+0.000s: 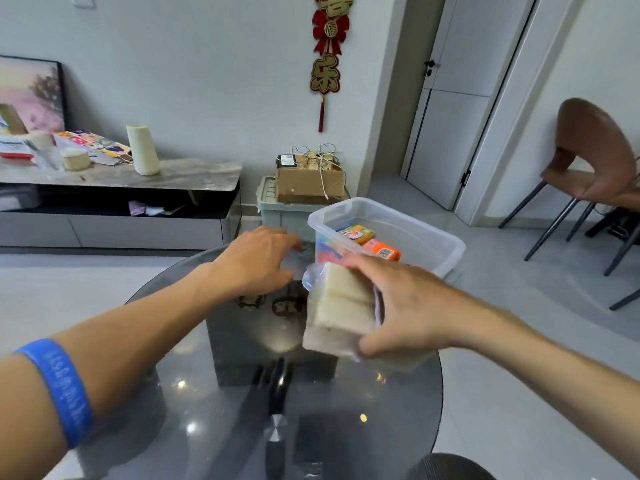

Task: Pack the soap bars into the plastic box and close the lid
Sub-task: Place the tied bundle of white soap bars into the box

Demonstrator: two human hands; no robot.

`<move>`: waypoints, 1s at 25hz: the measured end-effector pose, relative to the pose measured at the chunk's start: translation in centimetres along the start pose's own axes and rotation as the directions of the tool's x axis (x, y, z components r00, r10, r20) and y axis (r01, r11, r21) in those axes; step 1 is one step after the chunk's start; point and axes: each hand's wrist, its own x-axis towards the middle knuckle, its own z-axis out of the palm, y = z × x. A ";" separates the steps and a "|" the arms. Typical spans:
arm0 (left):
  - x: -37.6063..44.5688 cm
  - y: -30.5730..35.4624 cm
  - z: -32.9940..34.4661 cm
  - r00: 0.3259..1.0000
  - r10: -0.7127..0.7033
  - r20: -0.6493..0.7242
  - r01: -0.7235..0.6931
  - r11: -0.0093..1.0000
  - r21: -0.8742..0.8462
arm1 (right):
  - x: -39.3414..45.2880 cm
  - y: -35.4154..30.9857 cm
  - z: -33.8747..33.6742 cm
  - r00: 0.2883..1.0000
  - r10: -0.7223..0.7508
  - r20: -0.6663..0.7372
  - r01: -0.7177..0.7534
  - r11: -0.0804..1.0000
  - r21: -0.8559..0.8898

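The right hand (408,306) grips a clear pack of white soap bars (341,308) above the glass table (194,393), thumb under, fingers curled over its top edge. The left hand (258,263) reaches forward, fingers loosely spread, beside the open box (433,237) holding orange soaps (367,242).

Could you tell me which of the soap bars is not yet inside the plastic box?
The pale white soap pack, gripped in the right hand above the glass table. The orange bars already lie inside the clear box.
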 end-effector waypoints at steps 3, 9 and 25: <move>3.4 2.0 0.3 0.992 0.120 -0.027 -0.118 0.992 0.046 | 2.1 4.4 -7.2 0.983 0.076 -0.170 -0.083 0.996 -0.034; 10.4 6.9 1.4 0.901 0.249 0.356 -0.254 0.967 -0.034 | 7.2 12.6 -9.5 1.000 -0.018 0.008 0.020 0.904 -0.427; 14.4 7.8 1.9 0.820 0.131 0.558 -0.175 0.984 0.026 | 11.1 15.0 -4.7 0.859 0.141 0.492 0.125 0.875 -0.468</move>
